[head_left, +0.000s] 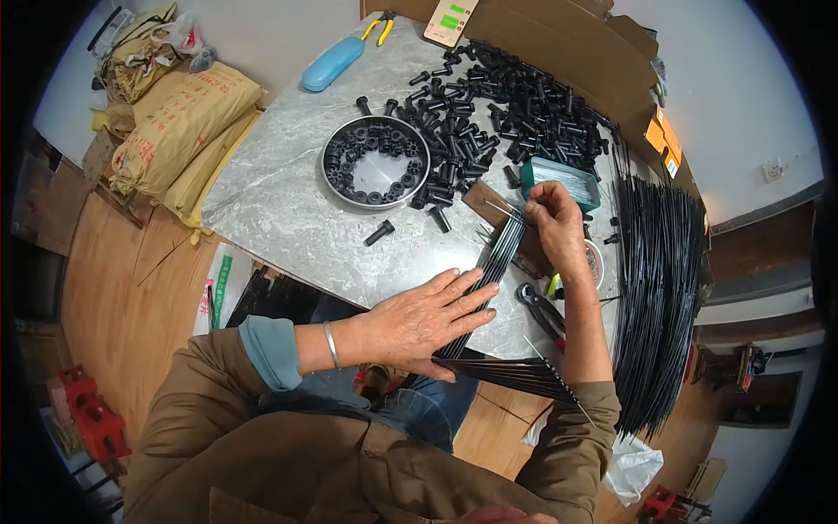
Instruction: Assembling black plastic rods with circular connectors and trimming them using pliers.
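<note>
My left hand [428, 316] lies flat with its fingers spread over a band of thin black strips [501, 255] at the table's front edge. Below that hand more black strips [515, 375] fan out to the right, crossed near their ends by a thin metal rod [572, 395]. At the band's far end my right hand [557, 225] is closed in a pinch; whatever is between the fingertips is too small to make out. Thin metal pins stick out to the left there, over a brown block [485, 203]. Just behind the right hand stands a teal box [596, 190] holding thin pale sticks.
A round metal bowl [328, 179] holds black rings; black bolts [559, 109] are heaped behind. Pincers [543, 313] lie near my right forearm. Long black rods [659, 297] hang over the table's right side. A blue case [333, 64], yellow-handled pliers [381, 30] and a phone [449, 22] lie at the back.
</note>
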Available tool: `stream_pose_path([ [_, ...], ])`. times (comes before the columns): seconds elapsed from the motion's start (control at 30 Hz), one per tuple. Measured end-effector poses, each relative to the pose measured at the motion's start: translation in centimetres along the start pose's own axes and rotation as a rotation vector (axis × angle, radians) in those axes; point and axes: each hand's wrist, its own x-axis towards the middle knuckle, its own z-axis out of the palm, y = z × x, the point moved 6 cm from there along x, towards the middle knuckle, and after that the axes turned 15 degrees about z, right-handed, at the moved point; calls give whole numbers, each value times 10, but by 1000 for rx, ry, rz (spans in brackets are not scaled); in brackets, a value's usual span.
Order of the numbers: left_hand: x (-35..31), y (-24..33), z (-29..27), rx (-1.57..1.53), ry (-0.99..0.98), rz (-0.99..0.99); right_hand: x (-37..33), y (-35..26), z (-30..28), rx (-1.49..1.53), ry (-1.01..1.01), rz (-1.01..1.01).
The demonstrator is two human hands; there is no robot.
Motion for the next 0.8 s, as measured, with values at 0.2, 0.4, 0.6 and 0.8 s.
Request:
stream_pose_path([
  [0.2, 0, 1, -1, 4, -13, 0, 11, -42, -46, -270, 436, -101],
  [0.4, 1, 0, -1, 3, -13, -2, -1, -43, -58, -595, 454, -108],
  [0.6, -1, 0, 1, 10, -9, 3, -28, -13, -29, -615, 123, 83],
  [0.8, 0, 3, -2, 3, 5, 11, -25, -18, -21, -613, 123, -37],
])
